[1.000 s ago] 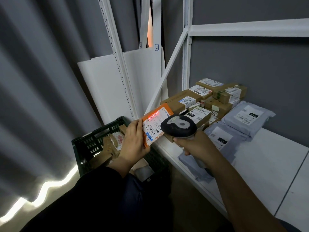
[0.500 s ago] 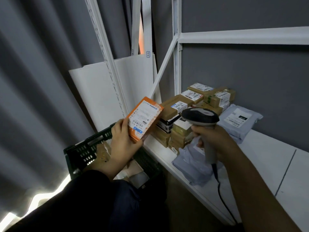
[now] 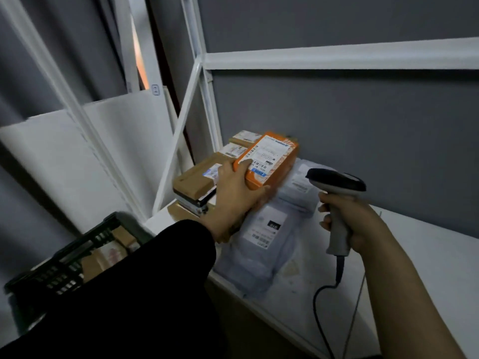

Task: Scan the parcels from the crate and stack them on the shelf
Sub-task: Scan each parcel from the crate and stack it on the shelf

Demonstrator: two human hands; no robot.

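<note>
grey wall behind white shelf [image 3: 427, 255], dim light. holds orange parcel [image 3: 269, 161] in left grip [image 3: 233, 193], clamped on its near end, thumb on the label. parcel tilted over brown boxes [image 3: 194, 177] and grey mailer bags [image 3: 261, 242] at the shelf's left end; cannot tell whether touching them. holds scanner [image 3: 337, 182] in right grip [image 3: 355, 224], clamped round the handle, just right of the parcel and apart from it, cable [image 3: 318, 307] hanging down. dark crate [image 3: 64, 265] low on the left, partly hidden by dark sleeve [image 3: 155, 281], parcels inside.
</note>
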